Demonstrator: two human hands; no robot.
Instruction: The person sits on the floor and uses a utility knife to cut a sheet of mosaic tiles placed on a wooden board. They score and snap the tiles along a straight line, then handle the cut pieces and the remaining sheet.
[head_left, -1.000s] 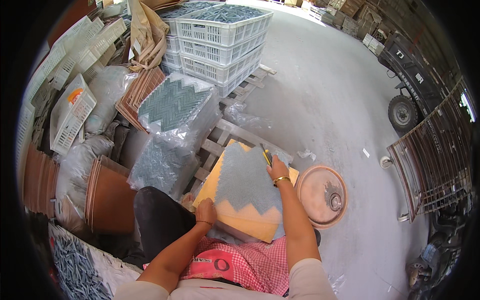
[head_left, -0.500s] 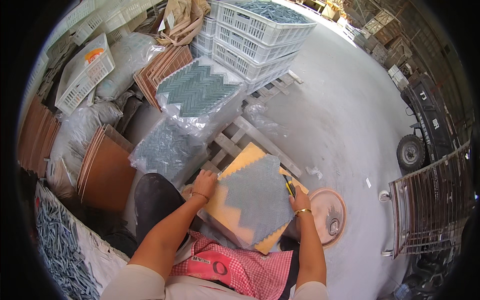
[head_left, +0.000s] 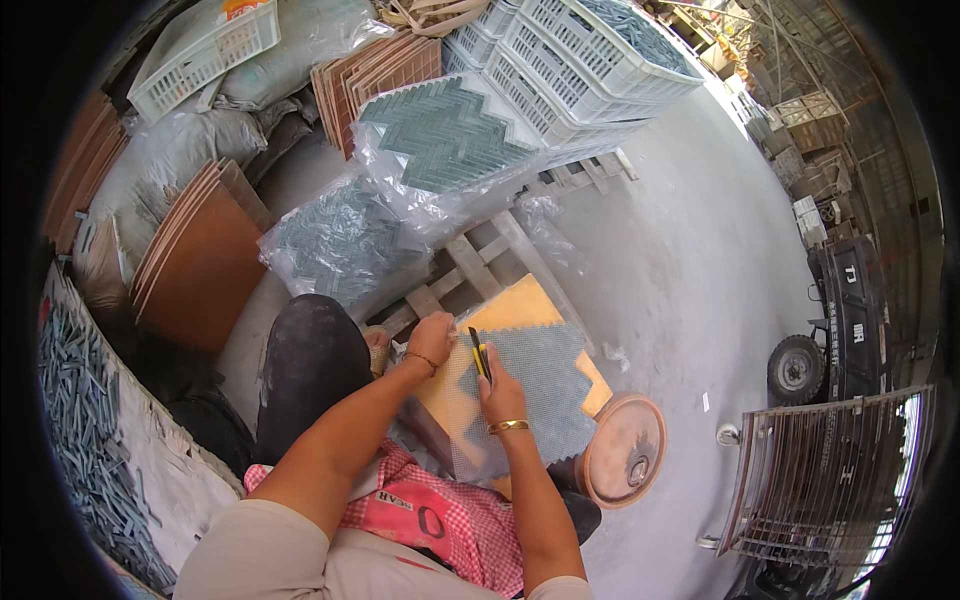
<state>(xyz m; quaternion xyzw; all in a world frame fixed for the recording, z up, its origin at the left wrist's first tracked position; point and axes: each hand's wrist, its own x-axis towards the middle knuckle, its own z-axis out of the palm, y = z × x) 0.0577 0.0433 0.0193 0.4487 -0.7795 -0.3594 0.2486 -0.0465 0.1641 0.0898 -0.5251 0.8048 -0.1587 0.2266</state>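
Note:
On an orange board (head_left: pixel 526 302) over my lap lies a grey-green mosaic tile sheet (head_left: pixel 545 372), its mesh backing facing up and its edges zigzagged. My left hand (head_left: pixel 432 340) is closed at the board's left edge, fingers pinching the mesh margin. A yellow-and-black utility knife (head_left: pixel 480 356) is gripped in my right hand (head_left: pixel 503 396), over the left half of the sheet. The blade points away from me, close to my left fingers. Whether the blade touches the mesh, I cannot tell.
Bagged herringbone tile sheets (head_left: pixel 450 135) lie on a wooden pallet (head_left: pixel 478 262) ahead. White crates (head_left: pixel 570 85) of tile strips stand behind. Brown boards (head_left: pixel 205 265) lean at left, above loose tile strips (head_left: pixel 90 430). A round lidded bucket (head_left: pixel 625 440) and metal rack (head_left: pixel 820 475) are right.
My right hand has carried the knife from the sheet's right edge leftward, close to my left hand. The orange board now shows mainly along the sheet's far side. The head view has shifted.

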